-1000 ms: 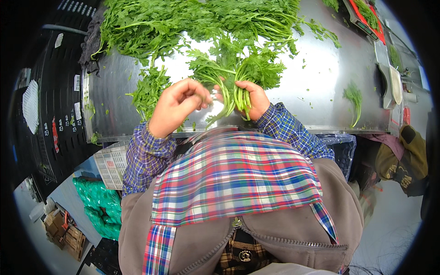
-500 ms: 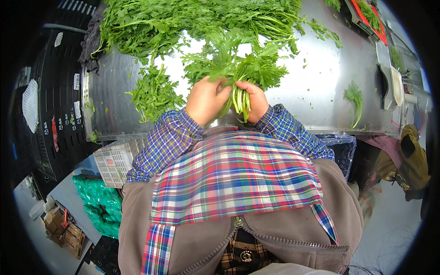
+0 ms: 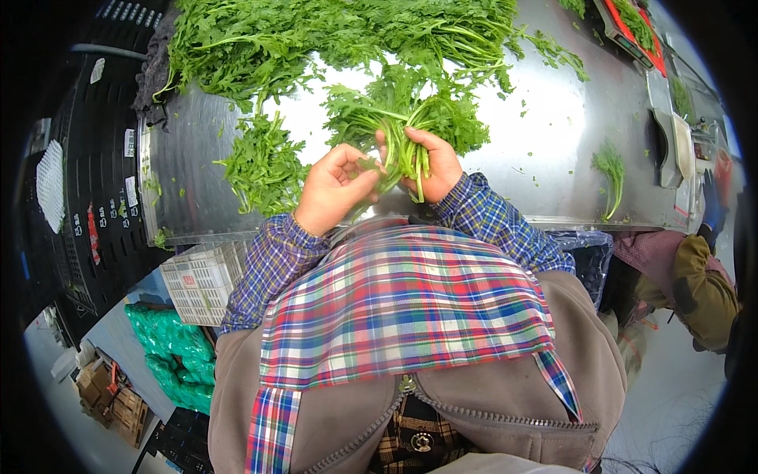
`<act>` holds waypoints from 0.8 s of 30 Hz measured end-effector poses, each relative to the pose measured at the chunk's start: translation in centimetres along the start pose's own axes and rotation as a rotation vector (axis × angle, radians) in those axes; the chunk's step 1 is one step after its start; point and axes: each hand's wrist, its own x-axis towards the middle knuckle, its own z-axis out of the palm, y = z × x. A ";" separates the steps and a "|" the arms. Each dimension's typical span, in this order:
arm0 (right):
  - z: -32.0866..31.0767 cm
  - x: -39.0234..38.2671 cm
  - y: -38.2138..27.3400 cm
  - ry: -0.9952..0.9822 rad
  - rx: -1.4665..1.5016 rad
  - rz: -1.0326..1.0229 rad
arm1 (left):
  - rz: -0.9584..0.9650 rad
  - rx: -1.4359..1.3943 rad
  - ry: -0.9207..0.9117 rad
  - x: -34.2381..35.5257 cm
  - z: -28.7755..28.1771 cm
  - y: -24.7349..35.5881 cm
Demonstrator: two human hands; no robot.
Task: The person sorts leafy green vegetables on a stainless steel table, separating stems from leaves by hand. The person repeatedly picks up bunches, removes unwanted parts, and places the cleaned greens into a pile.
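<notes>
My right hand [image 3: 434, 166] grips a bunch of leafy greens [image 3: 403, 118] by its pale green stems, thumb across them, the leaves fanning out above. Just left and lower, my left hand [image 3: 339, 186] has its fingers curled in a pinch on a small leafy piece beside the hanging stems. A smaller heap of greens [image 3: 260, 166] lies on the steel table [image 3: 553, 150] left of my hands, and a large pile [image 3: 332, 31] covers its far side. A loose sprig [image 3: 612, 178] lies to the right.
Black crates [image 3: 95, 182] stand at the left, a white crate [image 3: 197, 284] and green bundle [image 3: 170, 347] below. A red tray with greens [image 3: 632, 28] sits top right, a pale scoop-like holder [image 3: 675, 150] at the right edge. A co-worker's olive sleeve [image 3: 703, 292] and blue glove [image 3: 714, 205] show at right.
My left hand rose to the bunch, then pulled back down-left with a bit of greens. My right hand still holds the bunch. At right, the co-worker's sleeve and gloved hand moved into fuller view.
</notes>
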 end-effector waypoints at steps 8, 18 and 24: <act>-0.5 0.1 -0.2 -0.100 0.216 0.078 | -0.078 -0.317 -0.149 -2.3 -2.1 1.2; -0.6 -0.1 -0.5 -0.158 0.098 -0.016 | 0.279 -0.384 0.037 -9.1 -12.4 6.3; 0.3 -0.9 -0.1 0.089 -0.421 -0.125 | 0.091 1.052 0.605 -7.2 -9.9 5.0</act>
